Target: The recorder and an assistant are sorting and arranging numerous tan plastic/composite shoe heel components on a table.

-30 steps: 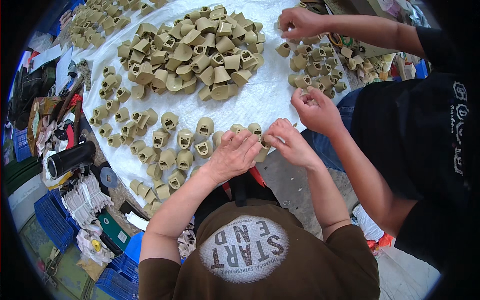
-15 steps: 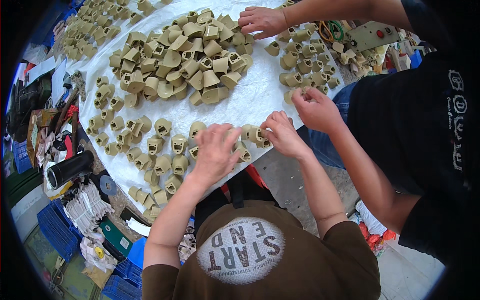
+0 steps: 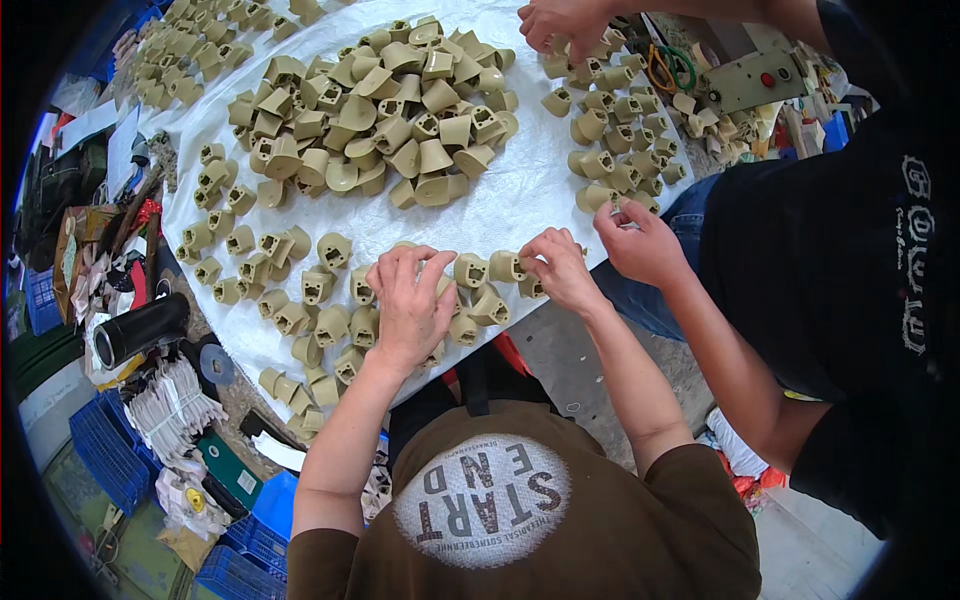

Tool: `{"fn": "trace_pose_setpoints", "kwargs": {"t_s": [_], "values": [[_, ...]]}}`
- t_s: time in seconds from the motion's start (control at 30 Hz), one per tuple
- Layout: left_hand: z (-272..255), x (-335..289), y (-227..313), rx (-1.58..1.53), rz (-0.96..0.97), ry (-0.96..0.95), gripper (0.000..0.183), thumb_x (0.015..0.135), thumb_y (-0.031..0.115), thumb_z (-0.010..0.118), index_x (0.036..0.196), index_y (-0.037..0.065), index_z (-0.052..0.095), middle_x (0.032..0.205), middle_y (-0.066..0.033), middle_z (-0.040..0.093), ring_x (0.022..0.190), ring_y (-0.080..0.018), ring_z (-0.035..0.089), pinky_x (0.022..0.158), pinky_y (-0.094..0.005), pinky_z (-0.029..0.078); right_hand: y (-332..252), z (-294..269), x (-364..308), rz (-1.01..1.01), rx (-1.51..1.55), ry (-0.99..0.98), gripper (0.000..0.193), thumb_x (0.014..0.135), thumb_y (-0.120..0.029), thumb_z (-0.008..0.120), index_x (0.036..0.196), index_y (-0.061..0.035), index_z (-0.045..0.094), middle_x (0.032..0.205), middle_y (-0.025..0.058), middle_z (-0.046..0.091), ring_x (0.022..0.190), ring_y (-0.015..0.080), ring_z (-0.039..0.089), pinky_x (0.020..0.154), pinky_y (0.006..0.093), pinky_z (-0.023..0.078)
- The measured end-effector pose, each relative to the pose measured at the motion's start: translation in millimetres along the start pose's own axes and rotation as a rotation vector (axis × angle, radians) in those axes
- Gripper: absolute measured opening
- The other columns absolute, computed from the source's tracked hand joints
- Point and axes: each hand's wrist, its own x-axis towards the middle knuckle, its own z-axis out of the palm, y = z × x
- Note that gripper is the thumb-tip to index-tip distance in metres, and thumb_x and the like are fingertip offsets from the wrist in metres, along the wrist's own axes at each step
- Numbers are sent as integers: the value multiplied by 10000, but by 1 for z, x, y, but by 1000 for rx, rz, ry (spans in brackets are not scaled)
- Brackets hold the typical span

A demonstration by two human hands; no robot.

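Observation:
Khaki moulded plastic caps, hollow with slots and holes on one face, cover a white sheeted table (image 3: 560, 225). My left hand (image 3: 405, 300) is closed low over the front rows, fingers bent around a cap (image 3: 447, 298) that they mostly hide. To its right my right hand (image 3: 562, 268) has thumb and fingers pinched at the edge of another cap (image 3: 506, 266) in the row by the table's front edge. Between my hands stand a cap (image 3: 470, 270) with its holes facing me and a tilted cap (image 3: 488, 306).
A big heap of caps (image 3: 375, 120) lies mid-table. At right, a co-worker's near hand (image 3: 645, 240) pinches something small and pale; their far hand (image 3: 565, 25) is over more caps (image 3: 620, 135). Blue crates (image 3: 115, 450) and a black cylinder (image 3: 140, 330) are at left.
My left hand has gone from spread fingers to closed around a cap; my right hand stays at the row's right end. The co-worker's far hand has moved right, away from the heap.

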Motion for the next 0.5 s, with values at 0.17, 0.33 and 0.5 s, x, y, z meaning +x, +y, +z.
{"fn": "trace_pose_setpoints", "kwargs": {"t_s": [0.17,0.33,0.5], "values": [[-1,1,-12,7,-63,13,405,686,81,688,1082,114,610,1087,-68,538,1048,-283,450,886,-409,308,-8,-4,2,-30,-140,-3,102,803,-103,627,900,-99,657,912,65,549,970,274,484,844,406,369],[5,16,-34,45,-133,33,379,699,105,711,1066,112,616,1076,-76,521,1070,-282,427,891,-426,291,-2,-7,19,-39,42,102,139,835,-118,644,956,-52,653,882,79,567,911,255,524,838,358,415],[17,44,-51,152,-154,73,375,696,119,722,1058,106,627,1033,-81,517,1034,-280,432,893,-438,289,-16,0,55,-97,56,260,261,791,-180,701,996,-29,647,871,98,581,827,236,571,754,346,466]]}}
